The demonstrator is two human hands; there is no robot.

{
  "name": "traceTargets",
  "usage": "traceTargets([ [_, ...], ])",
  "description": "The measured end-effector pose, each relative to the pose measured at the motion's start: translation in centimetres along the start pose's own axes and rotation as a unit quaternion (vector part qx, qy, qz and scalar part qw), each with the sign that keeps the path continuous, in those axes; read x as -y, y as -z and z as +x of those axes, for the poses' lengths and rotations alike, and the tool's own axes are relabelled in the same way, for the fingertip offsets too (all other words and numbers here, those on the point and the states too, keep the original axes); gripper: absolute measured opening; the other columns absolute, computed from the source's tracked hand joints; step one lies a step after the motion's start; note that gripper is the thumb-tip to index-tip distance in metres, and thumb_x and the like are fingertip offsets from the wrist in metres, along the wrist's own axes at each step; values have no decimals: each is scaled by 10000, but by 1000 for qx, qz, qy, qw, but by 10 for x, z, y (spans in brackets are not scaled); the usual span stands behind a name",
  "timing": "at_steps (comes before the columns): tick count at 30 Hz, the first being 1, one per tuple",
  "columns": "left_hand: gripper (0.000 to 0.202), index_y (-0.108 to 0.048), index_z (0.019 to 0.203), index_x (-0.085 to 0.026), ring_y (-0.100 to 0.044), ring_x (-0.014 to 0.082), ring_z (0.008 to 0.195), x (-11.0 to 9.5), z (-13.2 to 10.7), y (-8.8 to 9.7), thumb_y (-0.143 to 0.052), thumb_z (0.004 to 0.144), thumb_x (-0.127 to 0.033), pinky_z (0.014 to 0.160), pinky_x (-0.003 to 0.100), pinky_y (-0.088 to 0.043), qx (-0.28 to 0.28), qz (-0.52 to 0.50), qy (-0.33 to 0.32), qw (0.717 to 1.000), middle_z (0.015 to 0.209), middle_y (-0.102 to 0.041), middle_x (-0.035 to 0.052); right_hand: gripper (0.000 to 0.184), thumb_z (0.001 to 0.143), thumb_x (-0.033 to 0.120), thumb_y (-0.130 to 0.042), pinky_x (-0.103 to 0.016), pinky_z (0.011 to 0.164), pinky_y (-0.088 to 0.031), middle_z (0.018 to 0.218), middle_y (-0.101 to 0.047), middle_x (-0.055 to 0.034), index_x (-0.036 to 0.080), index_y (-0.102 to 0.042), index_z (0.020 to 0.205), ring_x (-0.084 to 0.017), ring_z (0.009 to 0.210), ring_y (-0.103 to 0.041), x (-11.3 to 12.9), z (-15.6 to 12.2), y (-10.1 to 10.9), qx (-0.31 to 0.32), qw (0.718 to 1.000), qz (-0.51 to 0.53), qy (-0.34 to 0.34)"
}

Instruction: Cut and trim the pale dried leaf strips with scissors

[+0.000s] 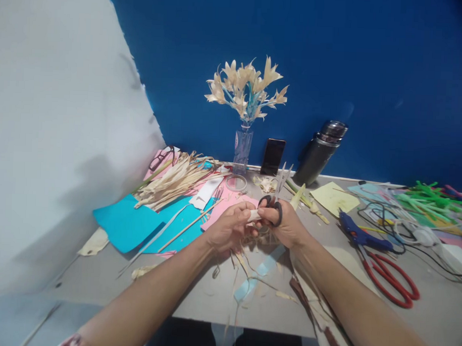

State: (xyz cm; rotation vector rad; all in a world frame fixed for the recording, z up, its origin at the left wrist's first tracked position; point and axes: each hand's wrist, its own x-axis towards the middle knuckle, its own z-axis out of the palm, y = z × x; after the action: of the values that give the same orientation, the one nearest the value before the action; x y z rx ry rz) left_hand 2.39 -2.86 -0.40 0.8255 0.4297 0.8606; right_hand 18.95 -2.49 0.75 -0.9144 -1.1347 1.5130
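Observation:
My two hands meet above the middle of the grey table (98,279). My right hand (285,226) grips black-handled scissors (278,192), their blades pointing up and away, slightly apart. My left hand (229,224) is closed, pinching a pale strip of dried leaf (254,215) between the two hands. Thin dried strips and scraps (250,264) lie on the table under my hands.
A pile of dried leaf strips (177,178) lies on blue paper (126,222) and pink paper. A vase of pale flowers (245,100), a phone (273,156) and a dark flask (320,151) stand at the blue wall. A blue glue gun (359,235), red scissors (392,279), cables and green stems (427,200) lie at right.

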Motion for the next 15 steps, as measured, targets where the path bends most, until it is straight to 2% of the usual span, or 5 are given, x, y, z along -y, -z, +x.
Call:
traceTargets([
  [3, 280, -576, 792, -133, -603, 147, 756, 3, 1, -1, -787, 735, -309, 678, 260, -468, -10, -10, -2, 1000, 839, -619, 65, 278, 660, 300, -804, -258, 510, -438, 588, -558, 25, 180, -596, 800, -147, 541, -543, -1, 0, 1, -2, 1000, -10, 10],
  [7, 249, -530, 728, -142, -585, 145, 733, 2, 1, -2, -761, 744, -233, 682, 280, -471, 31, -86, 12, 996, 799, -589, 43, 280, 668, 285, -796, -256, 513, -450, 632, -583, 15, 181, -593, 830, -150, 560, -563, -2, -2, 2, 15, 1000, -2, 4],
  [11, 305, -561, 776, -147, -590, 170, 723, -2, 0, -4, -740, 747, -392, 678, 316, -479, 24, -140, 34, 989, 813, -596, 54, 298, 664, 289, -796, -269, 505, -477, 659, -604, 6, 185, -579, 840, -161, 564, -582, -3, -2, 2, 20, 1000, 13, -3],
  [13, 334, -582, 825, -147, -593, 168, 712, -2, 0, -4, -743, 743, -428, 664, 304, -473, 1, -116, 34, 993, 822, -602, 55, 316, 651, 292, -808, -274, 503, -490, 657, -610, 11, 188, -576, 838, -161, 556, -585, -4, -3, 1, 13, 1000, 5, -5],
  [15, 287, -574, 794, -142, -578, 139, 673, 0, 1, -4, -772, 734, -343, 639, 265, -452, -27, -59, 27, 998, 766, -588, 35, 332, 625, 281, -828, -268, 505, -494, 641, -611, 20, 187, -581, 826, -152, 542, -584, -3, -4, -1, 0, 1000, -19, -1],
])
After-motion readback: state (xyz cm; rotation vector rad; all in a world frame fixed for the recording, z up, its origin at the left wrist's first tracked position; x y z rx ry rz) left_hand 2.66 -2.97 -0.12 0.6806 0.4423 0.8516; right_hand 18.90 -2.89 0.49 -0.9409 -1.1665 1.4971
